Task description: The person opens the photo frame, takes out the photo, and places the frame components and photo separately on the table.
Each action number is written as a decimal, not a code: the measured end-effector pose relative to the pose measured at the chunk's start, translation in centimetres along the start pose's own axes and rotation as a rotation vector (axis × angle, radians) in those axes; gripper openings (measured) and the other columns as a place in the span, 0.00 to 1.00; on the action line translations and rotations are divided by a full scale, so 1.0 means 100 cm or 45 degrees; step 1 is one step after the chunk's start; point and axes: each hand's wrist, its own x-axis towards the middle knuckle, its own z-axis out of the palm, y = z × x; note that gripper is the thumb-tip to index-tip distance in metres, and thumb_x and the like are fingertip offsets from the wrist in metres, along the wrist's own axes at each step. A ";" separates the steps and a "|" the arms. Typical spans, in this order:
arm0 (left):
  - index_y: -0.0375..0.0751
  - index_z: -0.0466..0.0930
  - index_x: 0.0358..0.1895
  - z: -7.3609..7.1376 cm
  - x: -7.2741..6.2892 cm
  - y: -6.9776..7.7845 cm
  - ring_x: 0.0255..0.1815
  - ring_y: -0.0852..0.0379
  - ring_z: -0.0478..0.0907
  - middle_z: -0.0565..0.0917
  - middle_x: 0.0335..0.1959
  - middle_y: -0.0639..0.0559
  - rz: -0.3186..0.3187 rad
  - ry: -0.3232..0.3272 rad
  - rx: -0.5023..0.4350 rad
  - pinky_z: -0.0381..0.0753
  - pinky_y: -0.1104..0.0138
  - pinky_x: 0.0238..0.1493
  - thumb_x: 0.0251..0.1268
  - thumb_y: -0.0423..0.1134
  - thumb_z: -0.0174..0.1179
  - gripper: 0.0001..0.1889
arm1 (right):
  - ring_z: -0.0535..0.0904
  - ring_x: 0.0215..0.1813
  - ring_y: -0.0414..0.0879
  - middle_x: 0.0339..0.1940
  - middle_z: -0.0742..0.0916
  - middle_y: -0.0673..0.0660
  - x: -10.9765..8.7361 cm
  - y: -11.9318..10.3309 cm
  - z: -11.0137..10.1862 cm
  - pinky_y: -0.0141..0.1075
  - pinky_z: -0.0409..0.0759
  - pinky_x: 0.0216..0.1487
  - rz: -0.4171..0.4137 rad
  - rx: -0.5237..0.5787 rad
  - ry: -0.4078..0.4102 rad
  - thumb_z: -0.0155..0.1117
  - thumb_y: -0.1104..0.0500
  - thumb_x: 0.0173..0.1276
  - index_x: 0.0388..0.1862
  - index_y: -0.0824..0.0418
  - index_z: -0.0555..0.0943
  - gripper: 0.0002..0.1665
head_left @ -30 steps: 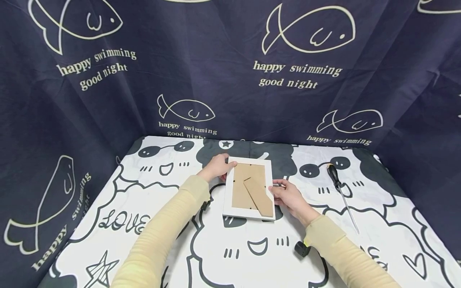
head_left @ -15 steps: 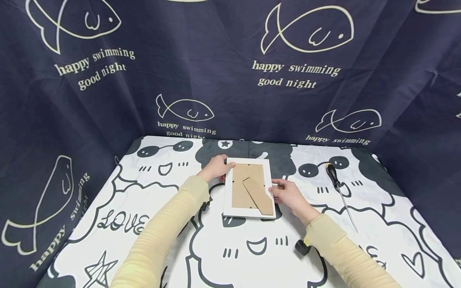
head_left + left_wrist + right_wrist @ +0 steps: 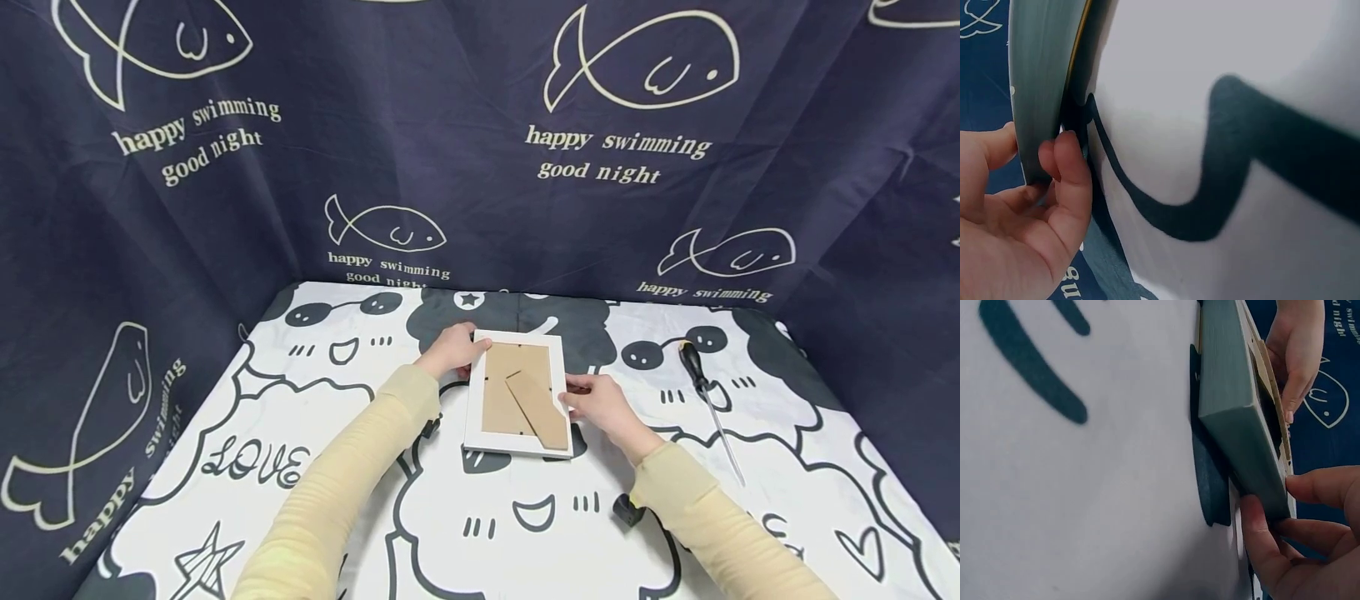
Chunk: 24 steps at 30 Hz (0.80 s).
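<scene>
Head view: we have the white picture frame (image 3: 517,400) just below centre, brown back up, its stand leg (image 3: 542,412) lying slantwise towards the lower right corner of the back. Our left hand (image 3: 452,348) pinches its upper left edge, thumb on the back's white border; our right hand (image 3: 602,406) pinches the right edge around mid-height. Versus half a second ago, barely any change: both sleeved wrists have crept slightly inward, the picture frame has moved only a hair, and the grips look the same. The screwdriver (image 3: 702,383) lies untouched at right of centre, same spot, on the printed cloth (image 3: 570,550), and the navy backdrop (image 3: 480,125) fills the upper part. Left wrist view: picture frame edge-on, upper left; thumb on its left, fingers curled at its lower end and right side, gap only as wide as the edge. Right wrist view: picture frame upper right of centre, a corner towards us; thumb and fingers nearly closed, holding its edge lower right, with the left hand at top right. We can't tell if the picture frame is fully off the cloth.
</scene>
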 end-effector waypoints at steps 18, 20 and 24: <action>0.29 0.69 0.60 0.006 0.002 0.002 0.14 0.57 0.80 0.84 0.35 0.40 -0.036 0.011 -0.008 0.81 0.70 0.30 0.69 0.48 0.53 0.26 | 0.84 0.29 0.44 0.45 0.83 0.72 0.003 0.004 0.000 0.36 0.84 0.36 0.045 0.042 -0.023 0.61 0.68 0.62 0.57 0.79 0.73 0.25; 0.28 0.68 0.61 0.007 0.002 0.002 0.13 0.58 0.80 0.84 0.37 0.38 -0.028 0.020 0.011 0.81 0.71 0.28 0.69 0.47 0.53 0.26 | 0.84 0.30 0.44 0.45 0.84 0.72 0.003 0.004 0.000 0.36 0.84 0.36 0.047 0.036 -0.027 0.61 0.68 0.62 0.57 0.78 0.73 0.25; 0.27 0.66 0.62 0.009 0.001 0.003 0.14 0.55 0.81 0.83 0.41 0.34 -0.034 0.024 0.047 0.81 0.71 0.29 0.69 0.47 0.52 0.28 | 0.84 0.28 0.44 0.43 0.84 0.71 0.003 0.003 0.000 0.36 0.84 0.34 0.046 0.007 -0.039 0.61 0.68 0.62 0.56 0.79 0.73 0.24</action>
